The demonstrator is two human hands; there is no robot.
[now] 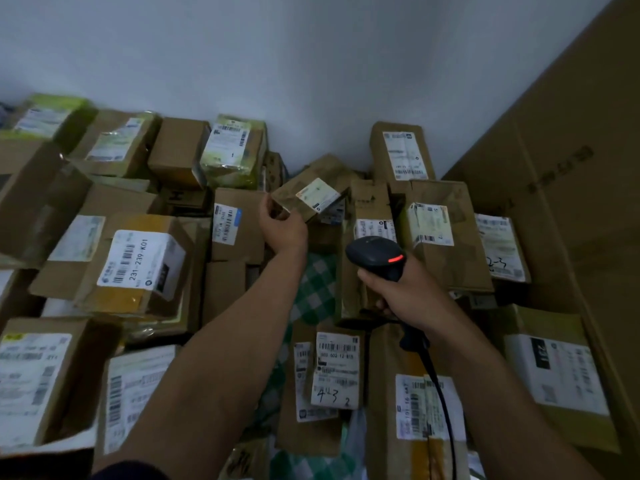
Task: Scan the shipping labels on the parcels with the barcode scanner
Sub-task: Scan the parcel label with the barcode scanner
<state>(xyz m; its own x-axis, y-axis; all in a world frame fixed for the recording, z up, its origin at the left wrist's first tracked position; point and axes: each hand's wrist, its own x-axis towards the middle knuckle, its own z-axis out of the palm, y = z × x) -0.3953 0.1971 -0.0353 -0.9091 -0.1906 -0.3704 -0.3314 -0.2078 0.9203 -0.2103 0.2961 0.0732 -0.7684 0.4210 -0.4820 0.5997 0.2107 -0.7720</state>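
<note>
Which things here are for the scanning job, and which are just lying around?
For the job:
barcode scanner in the right hand
small parcel gripped by the left hand
its white label
other labelled parcels piled around

Just lying about:
green checked cloth between the parcels
big cardboard box on the right
white wall

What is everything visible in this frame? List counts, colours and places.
parcels: over a dozen, brown cardboard with white labels, piled below the wall
small parcel: one, brown, white label, tilted, centre
barcode scanner: one, black with a red light, centre right
cable: one, black, trailing down from the scanner
checked cloth: one, green and white, beneath the central parcels
large carton: one, brown, right edge
wall: white, behind
left hand: grips the small parcel
right hand: grips the barcode scanner
</note>
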